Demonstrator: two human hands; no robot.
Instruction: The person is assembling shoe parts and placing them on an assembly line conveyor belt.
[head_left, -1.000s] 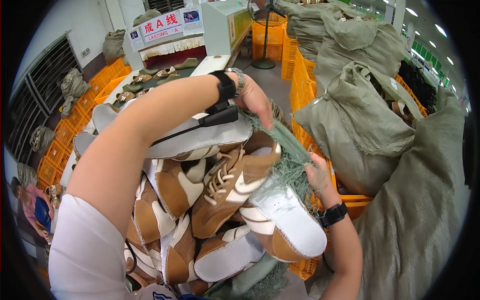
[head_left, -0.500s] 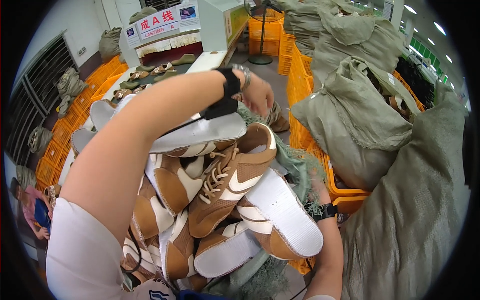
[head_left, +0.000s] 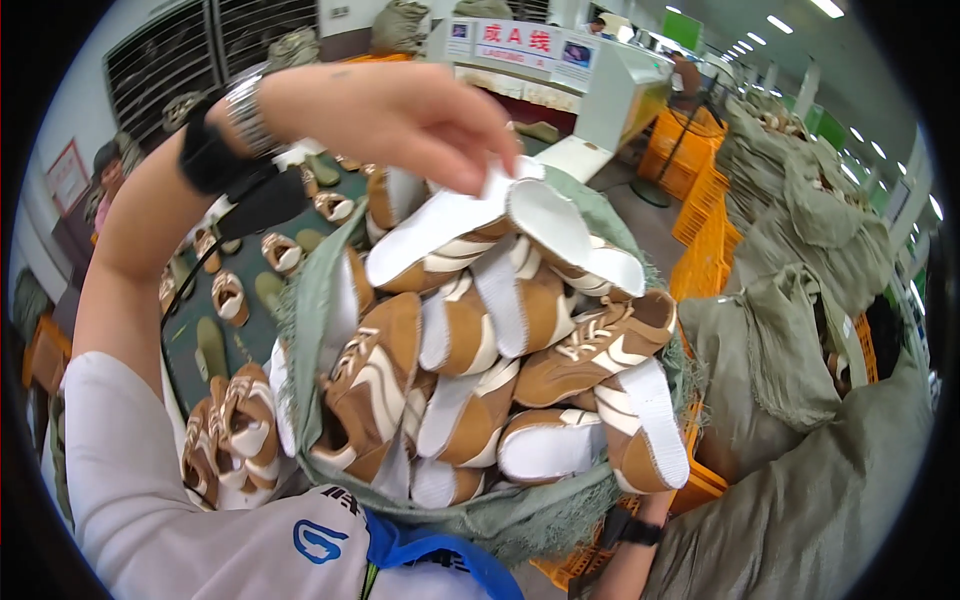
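Observation:
A green woven sack in front of me brims with brown-and-cream lace-up shoes, several with their white undersides turned up. At the top of the pile, my left hand reaches across from the left. Its fingers are slightly blurred and pinch the white end of a shoe. My right hand is low at the sack's right side. Its fingers are hidden behind the sack edge and a white-soled shoe. Another shoe, its laces uppermost, rests just above that one.
To the left, a dark conveyor table carries shoes and green shoe forms. Orange crates and bulging grey-green sacks stand along the right. A pale machine with a sign is at the back, and a person is at the far left.
My view has swung left, bringing the conveyor table and more of the sack into sight. My left hand now meets a white shoe end; before, it hung beyond the pile.

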